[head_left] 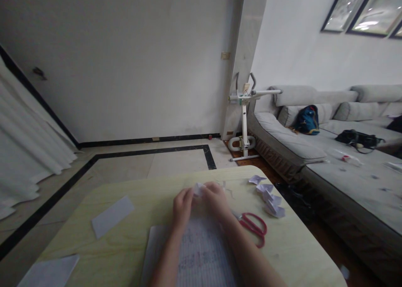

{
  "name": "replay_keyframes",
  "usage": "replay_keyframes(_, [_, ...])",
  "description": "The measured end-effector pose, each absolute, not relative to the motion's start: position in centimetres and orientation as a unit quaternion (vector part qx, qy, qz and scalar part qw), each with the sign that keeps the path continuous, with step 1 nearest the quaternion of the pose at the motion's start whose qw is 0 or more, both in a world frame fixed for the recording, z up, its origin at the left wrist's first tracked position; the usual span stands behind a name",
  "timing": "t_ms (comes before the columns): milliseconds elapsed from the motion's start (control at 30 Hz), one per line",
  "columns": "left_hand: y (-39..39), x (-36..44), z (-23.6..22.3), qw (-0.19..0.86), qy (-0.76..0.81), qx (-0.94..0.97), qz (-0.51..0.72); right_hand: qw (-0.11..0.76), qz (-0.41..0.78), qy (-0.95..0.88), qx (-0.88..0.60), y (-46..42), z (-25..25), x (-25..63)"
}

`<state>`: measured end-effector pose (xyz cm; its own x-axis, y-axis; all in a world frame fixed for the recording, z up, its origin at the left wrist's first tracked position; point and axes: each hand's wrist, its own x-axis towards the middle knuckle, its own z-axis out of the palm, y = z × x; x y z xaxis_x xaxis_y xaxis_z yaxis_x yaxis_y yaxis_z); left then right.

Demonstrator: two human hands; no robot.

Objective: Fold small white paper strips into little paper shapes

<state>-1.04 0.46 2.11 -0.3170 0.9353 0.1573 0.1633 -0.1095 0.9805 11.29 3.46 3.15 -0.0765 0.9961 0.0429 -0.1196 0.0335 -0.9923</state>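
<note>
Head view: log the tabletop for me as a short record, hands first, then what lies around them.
Left hand: fingers on a small white paper
Right hand: holding the same paper
Under forearms: lined sheet with writing
Right of hands: scissors, red handles, blades partly hidden
Right edge: several folded papers
Left side: two flat papers, apart
Surface: pale table

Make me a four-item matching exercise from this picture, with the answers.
1. scissors
2. backpack
3. small folded paper
4. loose folded pieces

A. held by the left hand and right hand
B. near the right edge of the table
C. red-handled
D. blue, on the sofa

Pairs: 1-C, 2-D, 3-A, 4-B
</note>
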Motion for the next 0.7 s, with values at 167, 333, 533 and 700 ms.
replay_keyframes(167, [0.52, -1.00, 1.99, 0.321, 0.584, 0.497, 0.556, 0.514, 0.524, -0.500, -0.460, 3.37, 3.30, 11.26])
replay_keyframes(333, [0.51, -0.92, 1.89, 0.317, 0.588, 0.489, 0.561, 0.513, 0.504, -0.512, -0.469, 3.34, 3.39, 11.22])
replay_keyframes(533, [0.35, -0.78, 2.18, 0.345, 0.574, 0.488, 0.559, 0.501, 0.493, -0.536, -0.466, 3.22, 3.25, 11.17])
replay_keyframes(700, [0.38, -1.12, 2.22, 0.351, 0.571, 0.487, 0.560, 0.490, 0.495, -0.547, -0.465, 2.82, 3.71, 11.02])
